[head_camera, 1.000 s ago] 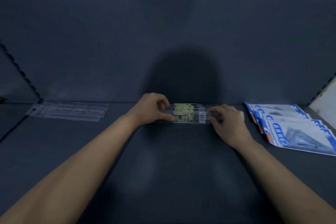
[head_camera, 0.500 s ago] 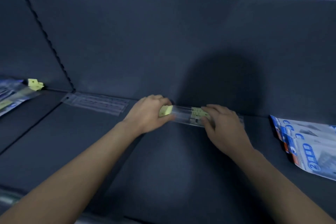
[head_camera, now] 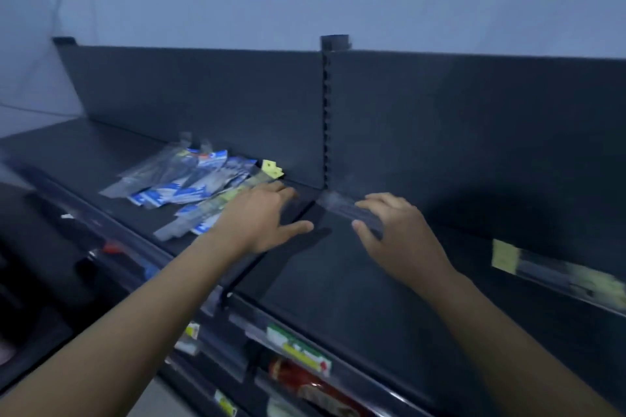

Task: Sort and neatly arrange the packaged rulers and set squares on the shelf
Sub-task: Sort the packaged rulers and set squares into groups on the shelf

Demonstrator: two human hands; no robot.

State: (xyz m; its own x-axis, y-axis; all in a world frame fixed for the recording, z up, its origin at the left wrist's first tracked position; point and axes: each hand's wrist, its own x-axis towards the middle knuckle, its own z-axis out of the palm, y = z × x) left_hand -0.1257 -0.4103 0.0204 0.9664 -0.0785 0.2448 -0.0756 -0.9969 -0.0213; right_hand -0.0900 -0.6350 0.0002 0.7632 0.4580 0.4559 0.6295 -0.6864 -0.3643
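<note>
Left hand (head_camera: 264, 218) hovers open, fingers spread flat, right at the near edge of the mixed pile (head_camera: 183, 179) in the left bay of the shelf (head_camera: 338, 281). My guess is it's lined up to pull the next pack out for sorting. Right hand (head_camera: 401, 235) has its fingers curved over a clear ruler sleeve (head_camera: 342, 208) and its thumb at the sleeve's near edge. With the blur, I cannot tell whether it grips the sleeve or just covers it. The sleeve lies along the back wall just right of the upright (head_camera: 326, 112), probably the start of a rulers-only row. A yellow-headed ruler pack (head_camera: 555, 272) lies further right, well apart, also parallel to the back wall, which fits that row idea. The pile is unsorted: blue-white packs and clear ruler packs overlap at angles, with a yellow header card (head_camera: 272, 168) sticking up at the back. The head view is motion-blurred, so no brand or print is readable on any pack. The shelf-edge label (head_camera: 298, 347) below shows green, yellow and red, text illegible.
</note>
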